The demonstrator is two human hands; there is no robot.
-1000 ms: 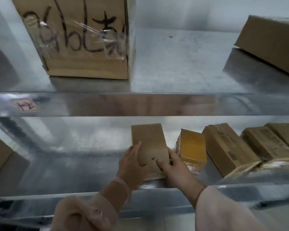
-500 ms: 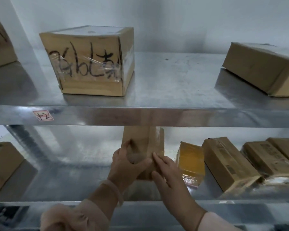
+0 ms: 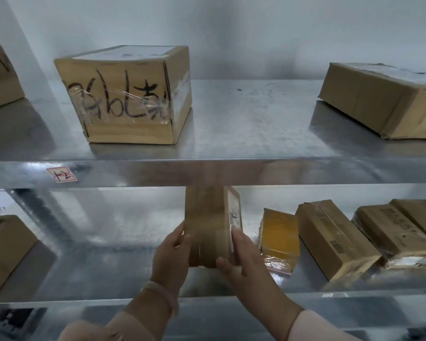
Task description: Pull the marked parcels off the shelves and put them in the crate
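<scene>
The fingers (image 3: 237,234) of the right hand (image 3: 250,267) are lying along the labelled right face of the small parcel (image 3: 207,227), thumb underneath. The left hand (image 3: 171,252) is clasping the opposite face. The parcel is standing on end above the lower shelf (image 3: 123,262), its top hidden behind the lip of the upper shelf (image 3: 244,124). Whether it is resting there cannot be told. It is judged to be light, stiff cardboard with slippery taped faces, so gripping the two opposite sides is looking sound. The steel shelving is appearing slick. A yellow parcel (image 3: 279,239) is lying just to the right.
</scene>
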